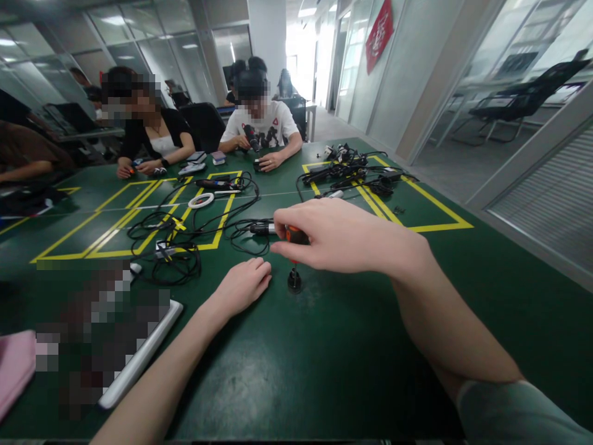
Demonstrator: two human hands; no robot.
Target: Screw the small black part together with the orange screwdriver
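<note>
Worktop: a green worktop point(352, 346) fills the lower frame and runs to the upper middle.
Markings: yellow tape rectangles point(139, 216) left of centre; a further yellow tape outline point(430, 207) right of centre.
Centre-left: a tangle of black cables point(171, 247) lies across the tape lines, with a white ring point(201, 200) just above it.
Centre: a small black round part point(294, 282) stands on the green; the left hand point(243, 284) rests knuckles up just to its left.
Upper right: a heap of black leads and devices point(352, 170) inside the right outline.
Lower left: a white-edged flat slab point(143, 352), mostly blurred; a pink thing point(13, 371) at the frame edge.
Far edge: small devices point(197, 162) beside seated people's forearms.
</note>
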